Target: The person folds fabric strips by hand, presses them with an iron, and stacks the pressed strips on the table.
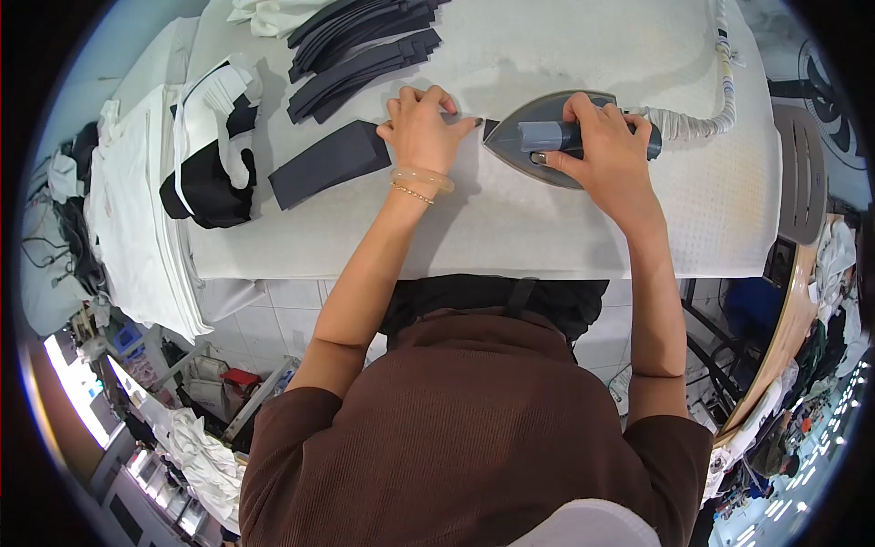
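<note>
My right hand point(606, 150) is wrapped round the handle of a grey iron point(538, 114), which lies flat on the white table cover point(547, 237), its tip pointing left. A small dark piece of fabric point(490, 129) shows at the iron's tip. To the left, my left hand point(424, 128) rests low over the cover with its fingers spread and bent, thumb toward the iron. Beside its wrist lies a dark grey fabric piece point(333, 164). Whatever lies beneath the left palm is hidden.
Stacked dark strips point(365, 73) lie at the back. A tied black and white bundle point(214, 155) and layered white cloth point(137, 201) are at the left. The iron's wrapped hose point(697, 125) runs right, then up. A grey chair back point(800, 173) stands beyond the right edge.
</note>
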`<state>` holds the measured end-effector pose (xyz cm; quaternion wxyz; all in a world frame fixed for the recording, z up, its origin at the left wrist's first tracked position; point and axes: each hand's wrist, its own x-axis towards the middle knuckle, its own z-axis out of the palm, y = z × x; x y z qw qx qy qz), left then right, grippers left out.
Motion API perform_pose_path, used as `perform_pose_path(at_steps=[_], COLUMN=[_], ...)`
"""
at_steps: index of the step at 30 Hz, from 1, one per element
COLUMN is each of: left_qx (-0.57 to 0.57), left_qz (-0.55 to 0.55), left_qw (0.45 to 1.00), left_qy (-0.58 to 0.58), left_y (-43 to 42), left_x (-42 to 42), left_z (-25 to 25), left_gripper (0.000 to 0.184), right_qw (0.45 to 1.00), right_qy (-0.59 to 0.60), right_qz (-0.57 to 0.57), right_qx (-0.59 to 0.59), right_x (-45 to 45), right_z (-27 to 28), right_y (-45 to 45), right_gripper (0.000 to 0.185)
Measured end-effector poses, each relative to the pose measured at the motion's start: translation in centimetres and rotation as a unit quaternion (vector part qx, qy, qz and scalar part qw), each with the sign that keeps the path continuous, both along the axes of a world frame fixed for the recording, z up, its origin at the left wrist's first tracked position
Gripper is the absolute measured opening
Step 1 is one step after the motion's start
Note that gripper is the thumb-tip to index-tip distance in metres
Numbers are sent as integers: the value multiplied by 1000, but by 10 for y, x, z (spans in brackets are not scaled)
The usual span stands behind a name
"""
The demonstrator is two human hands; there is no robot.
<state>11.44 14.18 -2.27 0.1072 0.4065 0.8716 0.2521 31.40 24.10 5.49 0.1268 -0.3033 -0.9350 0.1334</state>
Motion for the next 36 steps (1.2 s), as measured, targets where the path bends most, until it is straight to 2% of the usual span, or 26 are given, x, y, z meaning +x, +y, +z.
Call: perform_pose_path(at_steps=[11,13,17,28,36], left_qx=[77,88,122,117,110], left_qz=[85,84,81,99,77], left_qw=[993,993,989,988,991], left_qy=[5,-1,-33,-33,-14], left_y=[-23,-25,-29,-38,-39], left_x=[-21,-20,-20,-22,-9], left_z=[18,26,33,41,29], left_gripper=[26,26,24,24,21], right_qw=[998,999,998,997,997], right_qy=[-42,-8,-29,-47,-33], right_qz=[-31,-31,-60,-58,-61], right_qx=[-45,-2,3,16,-21], right_x=[-16,-22,-35,-40,8], right_z=[-1,-6,-5,-6,-3], right_y=[-2,0,0,-10,9], right_gripper=[43,47,47,49,46])
